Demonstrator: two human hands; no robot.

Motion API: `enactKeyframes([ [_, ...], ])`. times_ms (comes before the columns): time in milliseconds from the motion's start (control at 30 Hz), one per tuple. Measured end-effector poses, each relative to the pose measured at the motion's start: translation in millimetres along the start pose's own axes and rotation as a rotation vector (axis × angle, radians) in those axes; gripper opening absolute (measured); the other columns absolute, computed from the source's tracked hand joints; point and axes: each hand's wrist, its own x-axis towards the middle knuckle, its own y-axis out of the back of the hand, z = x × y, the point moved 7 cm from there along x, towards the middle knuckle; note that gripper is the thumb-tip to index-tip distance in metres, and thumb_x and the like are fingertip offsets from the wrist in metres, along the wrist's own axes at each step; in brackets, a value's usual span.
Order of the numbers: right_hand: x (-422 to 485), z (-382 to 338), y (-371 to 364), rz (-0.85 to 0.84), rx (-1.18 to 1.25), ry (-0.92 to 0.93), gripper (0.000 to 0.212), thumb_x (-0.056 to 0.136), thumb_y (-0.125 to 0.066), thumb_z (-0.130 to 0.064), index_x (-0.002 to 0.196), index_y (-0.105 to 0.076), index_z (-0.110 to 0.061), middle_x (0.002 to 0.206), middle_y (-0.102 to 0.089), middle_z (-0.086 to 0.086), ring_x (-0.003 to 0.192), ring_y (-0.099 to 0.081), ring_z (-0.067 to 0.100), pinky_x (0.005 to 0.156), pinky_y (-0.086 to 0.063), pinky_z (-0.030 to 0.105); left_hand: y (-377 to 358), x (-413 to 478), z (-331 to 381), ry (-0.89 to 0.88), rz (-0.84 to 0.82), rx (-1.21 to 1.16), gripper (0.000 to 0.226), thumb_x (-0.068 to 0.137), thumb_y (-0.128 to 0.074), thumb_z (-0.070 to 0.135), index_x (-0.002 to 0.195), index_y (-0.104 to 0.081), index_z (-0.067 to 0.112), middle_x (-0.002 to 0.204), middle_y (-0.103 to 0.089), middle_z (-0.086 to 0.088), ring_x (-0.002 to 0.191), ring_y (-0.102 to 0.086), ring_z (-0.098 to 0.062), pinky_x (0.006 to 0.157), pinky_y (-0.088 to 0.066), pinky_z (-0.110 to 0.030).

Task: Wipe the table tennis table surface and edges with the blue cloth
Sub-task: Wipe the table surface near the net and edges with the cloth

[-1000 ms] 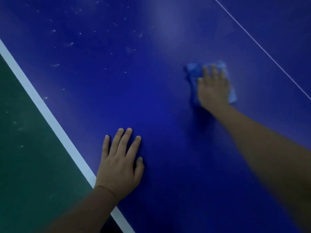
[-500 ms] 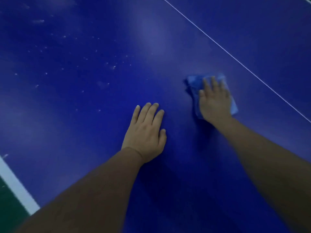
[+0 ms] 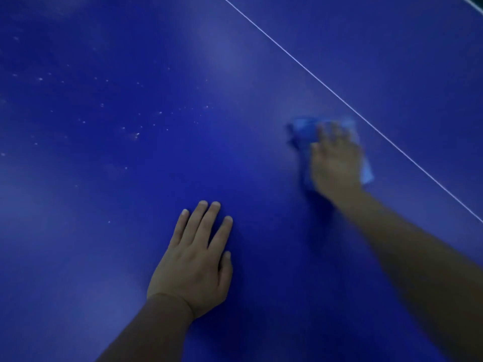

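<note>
- Your left hand (image 3: pixel 193 265) lies flat on the table tennis table (image 3: pixel 78 257), low and central. It blocks any sweep through that patch.
- Your right hand (image 3: pixel 335 163) presses the blue cloth (image 3: pixel 304 131) just beside the thin white line (image 3: pixel 339 99). A bare strip of table runs between the two hands.
- To the left, flat surface carries only scattered pale specks (image 3: pixel 136 135).
- Past the line, flat blue surface runs on.

You can read no text, label, brand, number or sign anywhere on the blue table tennis table (image 3: pixel 130 231).
</note>
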Motion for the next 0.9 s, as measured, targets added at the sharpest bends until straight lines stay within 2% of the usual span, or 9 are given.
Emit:
enactKeyframes([
  [67, 21.3, 60.0, 5.8, 0.041, 0.135, -0.377, 0.055, 0.108, -0.02, -0.037, 0.16, -0.022, -0.018, 0.167, -0.016, 0.012, 0.152, -0.014, 0.038, 0.12, -0.014, 0.053, -1.2, 0.7, 0.0, -0.005, 0.003, 0.005, 0.057, 0.095, -0.039, 0.034, 0.144, -0.053, 0.007, 0.156, -0.039, -0.018, 0.149, -0.03, -0.036, 0.119, -0.02, -0.055],
  [133, 41.9, 49.8, 8.5, 0.013, 0.247, -0.548, 0.055, 0.107, -0.027, -0.04, 0.159, -0.023, -0.022, 0.167, -0.014, 0.01, 0.152, -0.01, 0.039, 0.121, -0.01, 0.057, -2.3, 1.1, -0.6, -0.01, -0.005, 0.015, 0.057, 0.094, -0.039, 0.033, 0.143, -0.054, 0.007, 0.156, -0.04, -0.018, 0.148, -0.03, -0.037, 0.118, -0.021, -0.055],
  [200, 63.3, -8.0, 11.8, 0.026, 0.233, -0.392, 0.055, 0.106, -0.028, -0.039, 0.158, -0.025, -0.022, 0.166, -0.017, 0.011, 0.152, -0.012, 0.039, 0.12, -0.01, 0.055, -2.2, 1.6, -1.2, -0.01, -0.006, 0.03, 0.057, 0.094, -0.04, 0.034, 0.143, -0.053, 0.007, 0.156, -0.04, -0.019, 0.148, -0.029, -0.036, 0.118, -0.021, -0.055],
  [300, 55.7, -123.6, 15.9, 0.021, 0.157, 0.176, 0.057, 0.104, -0.024, -0.043, 0.159, -0.023, -0.028, 0.167, -0.017, 0.005, 0.153, -0.012, 0.035, 0.121, -0.01, 0.051, -3.1, 1.5, -0.5, -0.008, -0.013, 0.049, 0.057, 0.094, -0.04, 0.034, 0.143, -0.053, 0.007, 0.155, -0.04, -0.02, 0.148, -0.029, -0.037, 0.118, -0.02, -0.056],
  [400, 45.0, -111.0, 5.7, -0.034, 0.051, 0.409, 0.061, 0.102, -0.008, -0.043, 0.16, -0.016, -0.027, 0.168, -0.013, 0.003, 0.154, -0.01, 0.031, 0.122, -0.012, 0.05, -3.0, 1.2, -1.0, -0.008, -0.011, 0.044, 0.057, 0.095, -0.039, 0.034, 0.143, -0.052, 0.006, 0.156, -0.039, -0.02, 0.149, -0.028, -0.037, 0.119, -0.02, -0.056],
  [533, 95.2, 21.2, 11.0, 0.019, 0.095, -0.144, 0.056, 0.107, -0.02, -0.037, 0.16, -0.018, -0.021, 0.167, -0.013, 0.01, 0.153, -0.011, 0.036, 0.121, -0.013, 0.053, -4.0, 0.9, -0.1, -0.009, -0.011, 0.032, 0.057, 0.095, -0.039, 0.033, 0.143, -0.051, 0.006, 0.157, -0.037, -0.019, 0.149, -0.028, -0.037, 0.118, -0.02, -0.056],
  [633, 131.2, 2.3, 16.5, -0.002, 0.225, -0.274, 0.056, 0.105, -0.025, -0.038, 0.159, -0.02, -0.023, 0.168, -0.012, 0.008, 0.153, -0.007, 0.038, 0.121, -0.009, 0.058, -5.6, 0.9, -0.8, -0.009, -0.033, 0.045, 0.057, 0.094, -0.04, 0.034, 0.144, -0.051, 0.008, 0.157, -0.036, -0.019, 0.15, -0.026, -0.037, 0.118, -0.02, -0.056],
  [800, 111.1, -156.5, 29.4, 0.035, 0.086, 0.364, 0.056, 0.106, -0.021, -0.042, 0.16, -0.019, -0.026, 0.168, -0.014, 0.004, 0.154, -0.012, 0.032, 0.122, -0.013, 0.05, -6.0, 0.8, -0.8, -0.003, -0.046, 0.06, 0.058, 0.094, -0.041, 0.034, 0.144, -0.053, 0.007, 0.157, -0.038, -0.019, 0.149, -0.029, -0.036, 0.117, -0.022, -0.056],
  [900, 82.7, -161.5, 22.3, -0.03, 0.067, 0.658, 0.057, 0.104, -0.02, -0.041, 0.159, -0.024, -0.025, 0.167, -0.017, 0.001, 0.154, -0.013, 0.029, 0.122, -0.012, 0.05, -4.7, 1.4, -0.4, 0.002, -0.035, 0.056, 0.058, 0.094, -0.04, 0.034, 0.143, -0.054, 0.007, 0.156, -0.039, -0.02, 0.148, -0.03, -0.037, 0.117, -0.021, -0.056],
])
